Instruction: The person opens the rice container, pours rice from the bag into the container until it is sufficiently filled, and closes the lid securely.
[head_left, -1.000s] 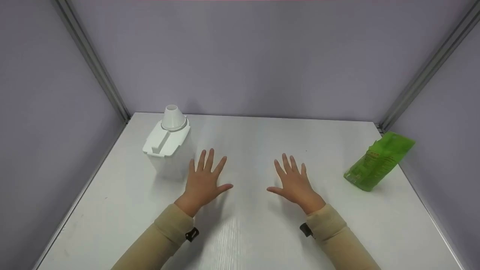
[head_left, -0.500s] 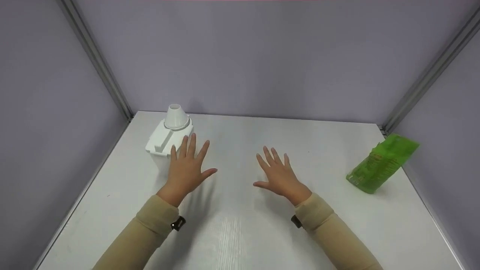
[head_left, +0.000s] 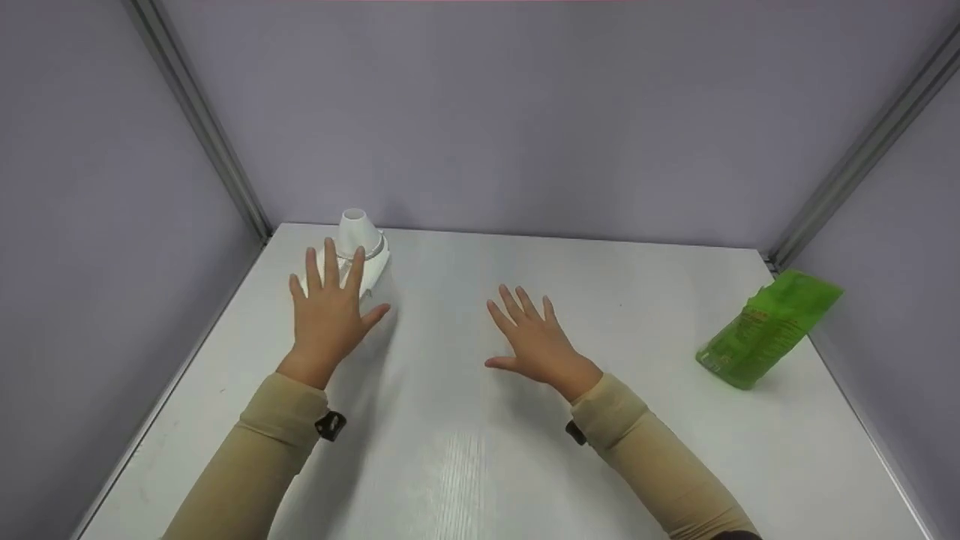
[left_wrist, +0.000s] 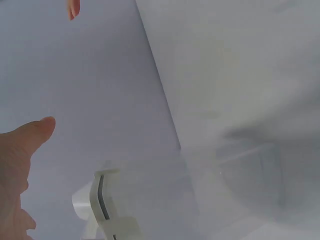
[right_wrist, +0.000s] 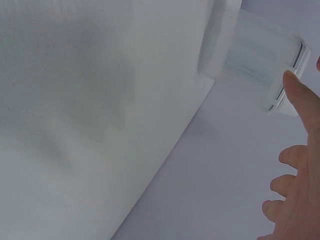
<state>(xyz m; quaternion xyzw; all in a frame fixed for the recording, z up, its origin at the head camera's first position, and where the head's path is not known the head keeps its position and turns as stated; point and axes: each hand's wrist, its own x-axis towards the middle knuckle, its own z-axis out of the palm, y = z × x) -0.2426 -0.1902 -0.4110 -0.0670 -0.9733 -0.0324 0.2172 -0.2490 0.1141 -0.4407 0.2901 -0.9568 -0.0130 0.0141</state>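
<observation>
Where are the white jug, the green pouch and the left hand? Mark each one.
jug (head_left: 358,229): head view, on its cone-shaped top.
pouch (head_left: 765,327): head view, middle of its printed face.
left hand (head_left: 328,315): head view, back of the hand.

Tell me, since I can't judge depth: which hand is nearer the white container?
Left. The left hand hovers over the white container; the right hand is apart, mid-table.

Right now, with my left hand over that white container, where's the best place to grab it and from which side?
Probably the clear body below the lid of the white container, with the left hand wrapping it from the near side. It stands upright, and the tapered cone spout on top offers fingers little purchase.
</observation>
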